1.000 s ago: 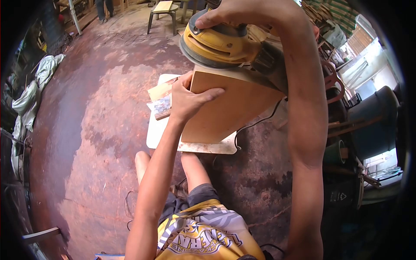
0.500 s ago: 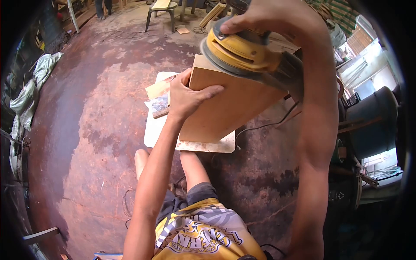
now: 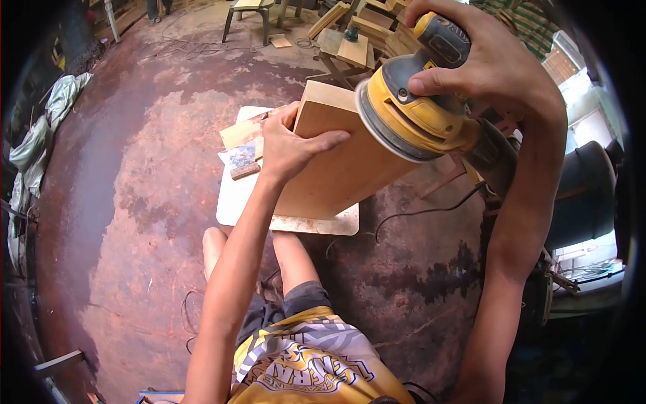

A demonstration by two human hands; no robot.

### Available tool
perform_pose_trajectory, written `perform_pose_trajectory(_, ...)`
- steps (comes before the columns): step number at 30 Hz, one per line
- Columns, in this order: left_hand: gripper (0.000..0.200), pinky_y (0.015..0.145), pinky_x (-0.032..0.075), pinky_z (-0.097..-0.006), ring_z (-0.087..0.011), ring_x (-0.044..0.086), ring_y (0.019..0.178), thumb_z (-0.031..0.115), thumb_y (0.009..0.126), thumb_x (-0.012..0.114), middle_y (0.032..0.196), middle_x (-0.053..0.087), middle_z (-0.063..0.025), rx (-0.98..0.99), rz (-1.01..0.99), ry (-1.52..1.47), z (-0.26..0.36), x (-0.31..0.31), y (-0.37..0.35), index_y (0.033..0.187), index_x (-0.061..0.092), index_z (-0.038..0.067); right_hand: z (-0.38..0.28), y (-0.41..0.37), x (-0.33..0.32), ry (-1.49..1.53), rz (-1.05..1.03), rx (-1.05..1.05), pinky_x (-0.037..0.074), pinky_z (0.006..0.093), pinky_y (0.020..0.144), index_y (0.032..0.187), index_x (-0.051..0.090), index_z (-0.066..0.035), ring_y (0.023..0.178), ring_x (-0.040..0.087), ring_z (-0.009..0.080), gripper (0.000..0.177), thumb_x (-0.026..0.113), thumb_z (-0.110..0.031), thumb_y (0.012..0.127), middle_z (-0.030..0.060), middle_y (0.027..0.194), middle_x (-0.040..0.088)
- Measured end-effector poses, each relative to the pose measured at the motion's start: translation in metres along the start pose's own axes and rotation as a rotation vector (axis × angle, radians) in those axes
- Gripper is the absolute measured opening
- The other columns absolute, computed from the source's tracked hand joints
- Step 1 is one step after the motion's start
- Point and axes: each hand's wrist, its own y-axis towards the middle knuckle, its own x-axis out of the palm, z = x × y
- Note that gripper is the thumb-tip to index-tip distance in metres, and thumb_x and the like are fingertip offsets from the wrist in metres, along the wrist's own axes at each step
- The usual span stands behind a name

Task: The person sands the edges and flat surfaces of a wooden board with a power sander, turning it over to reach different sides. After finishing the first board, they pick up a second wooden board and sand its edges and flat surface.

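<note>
My left hand (image 3: 288,145) grips the near left edge of a box-like wooden piece (image 3: 336,172), thumb lying along its broad face and fingers curled behind. The piece stands on end, tilted, on a white stool top (image 3: 231,205) in front of my legs. Wrapped over the grip of a yellow and black orbital sander (image 3: 420,111) is my right hand (image 3: 505,71). The sander is tipped, with its round pad by the upper right edge of the wood. Beside my left hand, a small wood block (image 3: 245,171) and a plastic packet (image 3: 239,157) lie on the stool top.
A black cord (image 3: 424,211) trails over the stained floor (image 3: 155,202). Farther off are a stool (image 3: 247,17), a small wooden stand (image 3: 350,50) and stacked timber (image 3: 380,27). On the right is a dark barrel (image 3: 582,195); white sacks (image 3: 40,145) line the left.
My right hand has moved the sander right and slightly down, tipping it from the top edge toward the right side of the wood. My left hand keeps its grip.
</note>
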Motion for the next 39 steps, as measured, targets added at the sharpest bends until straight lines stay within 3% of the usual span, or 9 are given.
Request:
perform_pose_trajectory(10, 0.045, 0.077, 0.057, -0.0286, -0.0108, 0.07, 0.084, 0.021, 0.069, 0.093, 0.094, 0.076, -0.0059, 0.043, 0.029, 0.079, -0.01, -0.005, 0.004, 0.103, 0.074, -0.001, -0.026, 0.022, -0.003, 0.013, 0.001, -0.17, 0.055, 0.0401, 0.086, 0.112, 0.065, -0.001, 0.099, 0.068, 0.0303, 0.059, 0.084, -0.041, 0.073, 0.0188, 0.106, 0.069)
perform_pose_trajectory(19, 0.05, 0.077, 0.057, -0.0282, -0.0105, 0.069, 0.083, 0.024, 0.069, 0.094, 0.095, 0.075, -0.0066, -0.016, 0.007, 0.02, -0.001, 0.0, 0.004, 0.105, 0.072, -0.003, -0.029, 0.019, -0.011, 0.052, -0.035, -0.089, 0.055, 0.039, 0.085, 0.111, 0.064, -0.001, 0.098, 0.068, 0.03, 0.059, 0.086, -0.039, 0.073, 0.0182, 0.104, 0.069)
perform_pose_trajectory(21, 0.051, 0.077, 0.057, -0.0282, -0.0105, 0.069, 0.083, 0.024, 0.068, 0.094, 0.095, 0.075, -0.0066, -0.001, 0.009, 0.015, -0.003, 0.0, 0.004, 0.106, 0.072, -0.003, -0.049, 0.031, -0.021, 0.203, -0.18, 0.271, 0.055, 0.0382, 0.084, 0.11, 0.064, 0.0, 0.096, 0.068, 0.0293, 0.058, 0.086, -0.038, 0.072, 0.0177, 0.103, 0.069)
perform_pose_trajectory(22, 0.051, 0.077, 0.057, -0.0282, -0.0105, 0.069, 0.083, 0.024, 0.068, 0.094, 0.095, 0.075, -0.0066, -0.001, 0.008, 0.015, -0.004, 0.0, 0.005, 0.106, 0.072, -0.003, -0.044, 0.028, -0.019, 0.204, -0.18, 0.271, 0.055, 0.0382, 0.084, 0.11, 0.064, 0.0, 0.096, 0.068, 0.0293, 0.058, 0.086, -0.038, 0.072, 0.0177, 0.103, 0.069)
perform_pose_trajectory(24, 0.05, 0.077, 0.057, -0.028, -0.0105, 0.069, 0.083, 0.023, 0.068, 0.092, 0.094, 0.075, -0.0063, 0.002, 0.006, 0.061, -0.007, -0.002, 0.004, 0.106, 0.072, -0.003, -0.035, 0.02, -0.009, 0.101, -0.053, -0.119, 0.055, 0.0381, 0.082, 0.108, 0.064, 0.0, 0.094, 0.069, 0.0288, 0.056, 0.085, -0.039, 0.073, 0.0171, 0.102, 0.069)
perform_pose_trajectory(29, 0.048, 0.077, 0.057, -0.0279, -0.0106, 0.069, 0.083, 0.022, 0.069, 0.091, 0.094, 0.075, -0.0061, 0.053, -0.015, 0.031, -0.009, -0.003, 0.003, 0.105, 0.072, -0.002, -0.024, 0.038, -0.013, 0.11, -0.05, -0.188, 0.054, 0.0377, 0.08, 0.106, 0.064, 0.001, 0.093, 0.068, 0.0285, 0.056, 0.083, -0.04, 0.073, 0.0168, 0.102, 0.069)
perform_pose_trajectory(31, 0.047, 0.077, 0.057, -0.0278, -0.0106, 0.069, 0.084, 0.022, 0.069, 0.091, 0.094, 0.075, -0.006, 0.048, -0.013, 0.014, -0.007, -0.002, 0.004, 0.104, 0.072, -0.002, -0.015, 0.051, -0.018, 0.193, -0.264, -0.063, 0.054, 0.0376, 0.081, 0.105, 0.064, 0.001, 0.093, 0.068, 0.0281, 0.056, 0.083, -0.041, 0.073, 0.0167, 0.103, 0.069)
perform_pose_trajectory(32, 0.046, 0.076, 0.057, -0.0279, -0.0106, 0.069, 0.083, 0.021, 0.069, 0.091, 0.094, 0.075, -0.006, 0.02, -0.003, -0.003, -0.006, 0.0, 0.005, 0.104, 0.072, -0.002, -0.006, 0.044, 0.001, 0.035, -0.02, -0.155, 0.054, 0.0385, 0.081, 0.106, 0.064, 0.001, 0.094, 0.068, 0.0279, 0.057, 0.084, -0.041, 0.073, 0.0169, 0.105, 0.069)
perform_pose_trajectory(39, 0.044, 0.077, 0.057, -0.0283, -0.0109, 0.069, 0.084, 0.019, 0.071, 0.09, 0.096, 0.075, -0.0061, 0.012, 0.011, 0.032, -0.005, 0.002, 0.003, 0.105, 0.072, -0.002, -0.023, 0.02, -0.006, 0.073, -0.038, -0.136, 0.054, 0.0391, 0.083, 0.11, 0.065, 0.0, 0.097, 0.068, 0.029, 0.058, 0.083, -0.041, 0.074, 0.0184, 0.105, 0.069)
